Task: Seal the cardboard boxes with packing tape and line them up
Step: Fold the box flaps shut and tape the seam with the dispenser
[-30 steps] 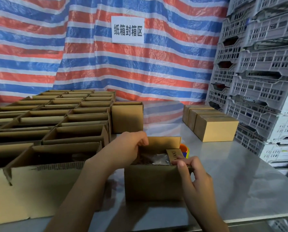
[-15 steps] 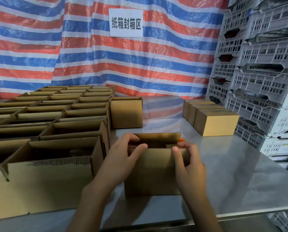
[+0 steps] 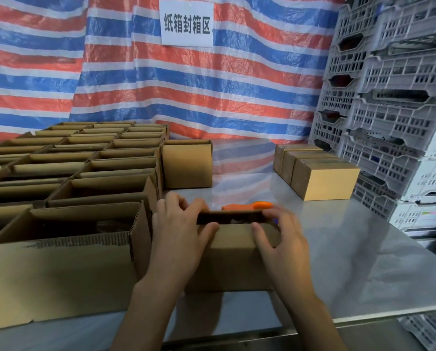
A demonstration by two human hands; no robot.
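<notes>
A small cardboard box (image 3: 233, 259) stands on the steel table (image 3: 364, 262) right in front of me. My left hand (image 3: 180, 236) grips its top left corner and my right hand (image 3: 281, 239) grips its top right corner. Both hold the top flaps nearly folded flat, and a dark gap still shows between them. Just behind the box, an orange tape dispenser (image 3: 252, 205) peeks over the flaps. Three closed boxes (image 3: 323, 179) stand in a row at the right rear.
Several open-topped boxes (image 3: 85, 173) fill the left half of the table in rows, the nearest one (image 3: 64, 249) beside my left arm. One lone box (image 3: 186, 165) stands behind. Stacked grey plastic crates (image 3: 394, 97) line the right side. A striped tarp hangs behind.
The far flap has come down from upright to almost flat. Both hands shifted up onto the box's top corners, and the orange dispenser behind has come into view.
</notes>
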